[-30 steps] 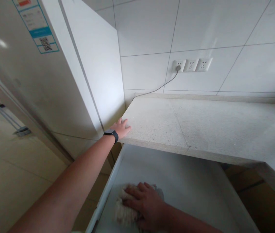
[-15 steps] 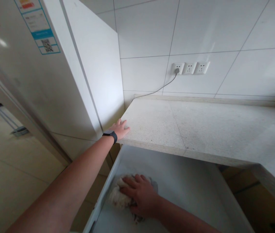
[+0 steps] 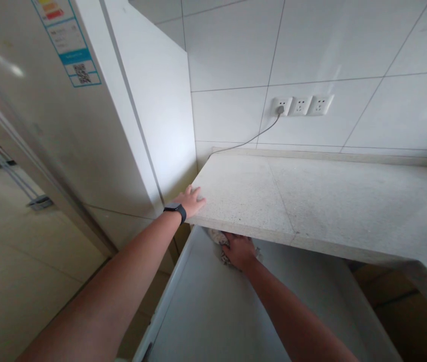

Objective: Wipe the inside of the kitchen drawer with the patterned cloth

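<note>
**Tight clearance: right hand (image 3: 240, 251) and cloth (image 3: 218, 237) at countertop (image 3: 330, 196) front edge**

Risks, big to small. Drawer (image 3: 213, 306) could slide under arm pressure if its runners move freely; wrist might then meet the stone edge. Knuckles could scrape that overhang, since the fingertips sit right at it. Cloth could bunch or slip: it's crumpled, with bits sticking out around the fingers.

Grip: right is palm-down, holding the cloth against the drawer bottom, toward the rear left, partly hidden by the overhang. Left hand (image 3: 191, 203) is splayed on the countertop's front-left corner, holding nothing.

Surroundings, same order: white tiled wall (image 3: 232, 45); tall refrigerator (image 3: 85, 146) on the left; pale speckled countertop with a seam; smooth-looking grey drawer bottom, shadowed at the back; power cord (image 3: 251, 141) from the leftmost socket to the countertop's rear-left corner; smartwatch (image 3: 175, 207) on left wrist.
</note>
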